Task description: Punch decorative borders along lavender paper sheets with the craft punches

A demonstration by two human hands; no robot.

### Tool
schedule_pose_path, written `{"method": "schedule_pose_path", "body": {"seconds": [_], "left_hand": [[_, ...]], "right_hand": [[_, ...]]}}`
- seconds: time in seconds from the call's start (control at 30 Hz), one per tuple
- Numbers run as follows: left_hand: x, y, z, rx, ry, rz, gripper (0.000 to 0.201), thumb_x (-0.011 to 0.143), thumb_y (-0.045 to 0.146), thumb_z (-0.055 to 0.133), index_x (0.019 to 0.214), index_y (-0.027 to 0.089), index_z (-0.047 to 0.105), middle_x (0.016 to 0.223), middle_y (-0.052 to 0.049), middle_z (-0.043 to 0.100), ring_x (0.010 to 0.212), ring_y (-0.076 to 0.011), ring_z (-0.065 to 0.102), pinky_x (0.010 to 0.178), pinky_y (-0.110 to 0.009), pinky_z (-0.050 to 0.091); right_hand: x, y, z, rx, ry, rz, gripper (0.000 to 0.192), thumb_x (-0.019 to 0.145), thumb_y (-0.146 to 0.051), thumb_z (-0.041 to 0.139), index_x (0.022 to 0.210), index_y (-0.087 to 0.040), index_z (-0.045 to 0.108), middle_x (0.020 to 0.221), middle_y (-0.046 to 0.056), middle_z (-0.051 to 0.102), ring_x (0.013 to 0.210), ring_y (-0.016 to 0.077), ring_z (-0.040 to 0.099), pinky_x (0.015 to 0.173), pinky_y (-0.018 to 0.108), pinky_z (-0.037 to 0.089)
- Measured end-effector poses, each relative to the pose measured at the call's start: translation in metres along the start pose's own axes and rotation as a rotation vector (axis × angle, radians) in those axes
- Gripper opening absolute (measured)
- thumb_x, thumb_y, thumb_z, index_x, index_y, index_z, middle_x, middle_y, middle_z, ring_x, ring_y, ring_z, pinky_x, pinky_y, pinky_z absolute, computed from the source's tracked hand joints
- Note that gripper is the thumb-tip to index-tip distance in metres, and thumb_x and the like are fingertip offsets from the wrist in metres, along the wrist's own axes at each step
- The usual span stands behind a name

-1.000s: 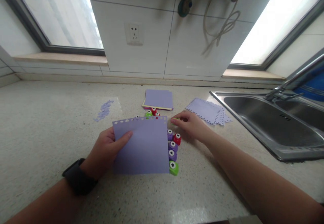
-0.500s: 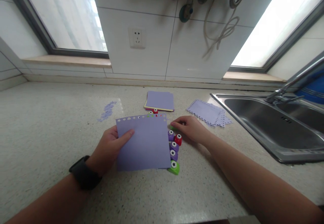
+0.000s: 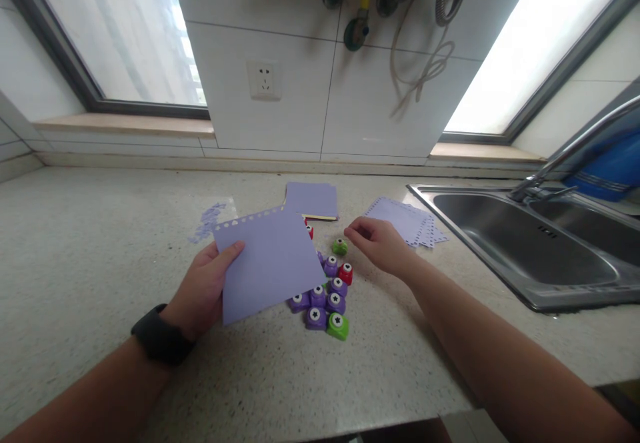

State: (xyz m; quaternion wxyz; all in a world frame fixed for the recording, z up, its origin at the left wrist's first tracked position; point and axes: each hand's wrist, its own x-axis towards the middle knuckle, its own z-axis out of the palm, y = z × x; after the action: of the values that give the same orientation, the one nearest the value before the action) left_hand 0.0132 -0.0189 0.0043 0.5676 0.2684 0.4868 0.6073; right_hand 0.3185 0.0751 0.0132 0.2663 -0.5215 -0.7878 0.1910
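Note:
My left hand (image 3: 207,281) grips a purple sheet of paper (image 3: 270,263) by its left side, thumb on top. Shaped holes run along the sheet's far edge, and its right side is tilted over a cluster of craft punches. My right hand (image 3: 377,243) is closed in a pinch with nothing visible in it, just right of a green craft punch (image 3: 340,246) on the counter. Purple punches (image 3: 316,317), a red punch (image 3: 345,273) and another green punch (image 3: 338,325) stand close together, partly hidden under the paper.
A paper stack (image 3: 313,199) lies behind the punches. Sheets with punched edges (image 3: 397,219) lie right of it, beside a steel sink (image 3: 530,243). Small purple scraps (image 3: 207,221) are at the left. A socket (image 3: 265,81) and pipes are on the wall.
The paper has swung left and tilted in my left hand, uncovering more punches. My right hand has let go of the green punch, which now stands free beside the fingertips.

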Motion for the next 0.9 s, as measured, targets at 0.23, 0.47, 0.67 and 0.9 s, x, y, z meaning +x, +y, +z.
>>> {"method": "schedule_pose_path", "body": {"seconds": [0.23, 0.47, 0.67, 0.9], "left_hand": [[0.007, 0.007, -0.007, -0.179, 0.015, -0.089, 0.039, 0.093, 0.018, 0.062, 0.131, 0.011, 0.064, 0.118, -0.017, 0.073, 0.095, -0.0273, 0.075, 0.083, -0.040, 0.064], [0.010, 0.001, -0.005, -0.185, 0.031, 0.092, 0.051, 0.087, 0.010, 0.070, 0.136, 0.019, 0.065, 0.136, -0.013, 0.066, 0.119, -0.0268, 0.068, 0.098, -0.036, 0.060], [0.019, -0.001, -0.013, -0.151, 0.084, 0.176, 0.046, 0.086, 0.004, 0.068, 0.130, 0.018, 0.068, 0.133, -0.013, 0.067, 0.114, -0.0261, 0.070, 0.086, -0.034, 0.064], [0.035, 0.008, -0.030, -0.209, 0.141, 0.282, 0.032, 0.085, 0.006, 0.071, 0.115, 0.016, 0.073, 0.125, -0.011, 0.071, 0.095, -0.0181, 0.072, 0.079, -0.028, 0.064]], "right_hand": [[-0.002, -0.003, -0.006, -0.136, -0.026, -0.124, 0.037, 0.099, -0.045, 0.053, 0.076, -0.019, 0.065, 0.064, 0.000, 0.060, 0.059, 0.0126, 0.049, 0.059, 0.032, 0.035], [-0.001, 0.004, 0.000, -0.147, -0.075, -0.157, 0.021, 0.098, -0.039, 0.058, 0.105, -0.022, 0.070, 0.101, 0.005, 0.071, 0.082, 0.0179, 0.062, 0.075, 0.036, 0.048], [0.002, 0.006, 0.000, -0.104, -0.247, -0.162, 0.026, 0.100, -0.039, 0.056, 0.117, -0.024, 0.071, 0.110, 0.006, 0.072, 0.093, 0.0201, 0.064, 0.083, 0.037, 0.050], [0.001, 0.001, -0.003, -0.011, -0.350, -0.130, 0.031, 0.102, -0.043, 0.053, 0.100, -0.021, 0.075, 0.092, 0.003, 0.073, 0.081, 0.0166, 0.064, 0.075, 0.033, 0.047]]}}
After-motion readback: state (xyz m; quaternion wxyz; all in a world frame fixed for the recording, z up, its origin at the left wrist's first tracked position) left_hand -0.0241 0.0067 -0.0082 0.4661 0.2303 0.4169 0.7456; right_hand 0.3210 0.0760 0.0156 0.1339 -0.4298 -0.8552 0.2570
